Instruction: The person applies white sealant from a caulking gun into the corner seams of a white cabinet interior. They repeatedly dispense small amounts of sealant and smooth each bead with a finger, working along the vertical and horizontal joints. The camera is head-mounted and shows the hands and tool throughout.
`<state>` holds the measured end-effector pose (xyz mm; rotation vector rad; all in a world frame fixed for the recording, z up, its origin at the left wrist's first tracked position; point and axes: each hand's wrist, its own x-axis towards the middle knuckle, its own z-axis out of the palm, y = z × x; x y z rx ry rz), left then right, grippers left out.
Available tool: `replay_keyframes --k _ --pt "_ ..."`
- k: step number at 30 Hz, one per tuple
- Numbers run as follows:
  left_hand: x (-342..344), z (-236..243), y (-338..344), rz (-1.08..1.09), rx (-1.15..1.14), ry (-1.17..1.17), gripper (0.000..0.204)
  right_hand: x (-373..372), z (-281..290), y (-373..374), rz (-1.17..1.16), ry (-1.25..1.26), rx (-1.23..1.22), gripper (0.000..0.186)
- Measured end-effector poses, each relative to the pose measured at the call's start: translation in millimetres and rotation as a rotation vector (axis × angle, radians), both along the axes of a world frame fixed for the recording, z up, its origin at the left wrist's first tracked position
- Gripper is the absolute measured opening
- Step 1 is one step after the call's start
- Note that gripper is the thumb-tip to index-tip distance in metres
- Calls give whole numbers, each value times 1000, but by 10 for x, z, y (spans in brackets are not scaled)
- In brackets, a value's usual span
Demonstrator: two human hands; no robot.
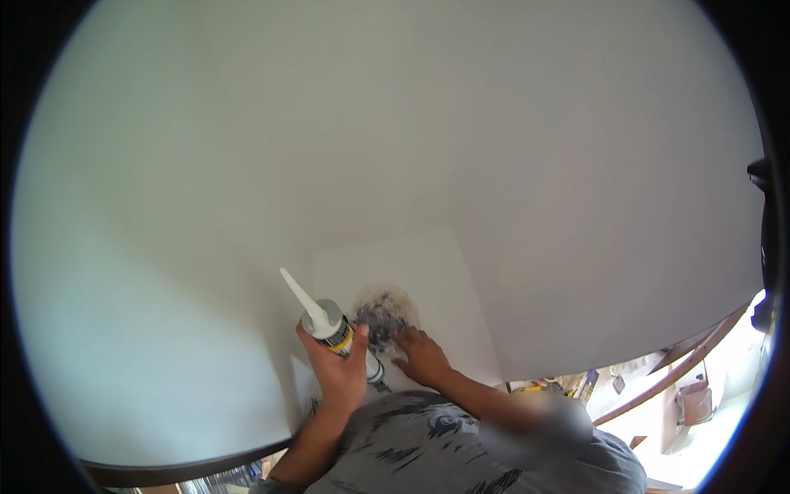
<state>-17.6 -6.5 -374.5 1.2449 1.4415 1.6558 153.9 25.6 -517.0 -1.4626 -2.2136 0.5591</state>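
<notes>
My left hand (339,375) is wrapped round a sealant cartridge (372,363), its fingers and thumb closed on the labelled tube just below the top. The cartridge is tilted, and its long white tapered nozzle (298,292) points up and to the left, away from my body. My right hand (426,360) is beside a rough, blotchy dark patch (381,314) on a white surface (453,288). Its thumb and fingers are apart, with the fingertips at the patch's lower right edge. I see nothing held in it.
Large pale walls (576,206) rise on both sides and ahead. A dark edge strip (181,471) runs along the lower left, with a row of thin upright items beneath. At the lower right are a curved brown rail (658,391), a brown bag-like item (696,402) and cluttered objects.
</notes>
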Motion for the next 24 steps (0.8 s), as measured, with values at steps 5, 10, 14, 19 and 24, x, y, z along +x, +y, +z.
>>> replay_keyframes --k 5,10,14,19,24 --pt "-56 -62 10 -24 -7 45 65 73 -317 114 102 -104 -9 29" --pt "-69 -111 79 -37 4 15 64 110 -359 284 237 -150 91 16" --pt "-100 -146 114 -56 27 33 65 147 -279 323 235 -150 48 16" --pt "-118 -161 133 -63 2 42 66 198 -251 231 61 25 159 21" --pt "-155 -164 133 -86 -4 52 68 147 -350 218 58 -113 231 18"
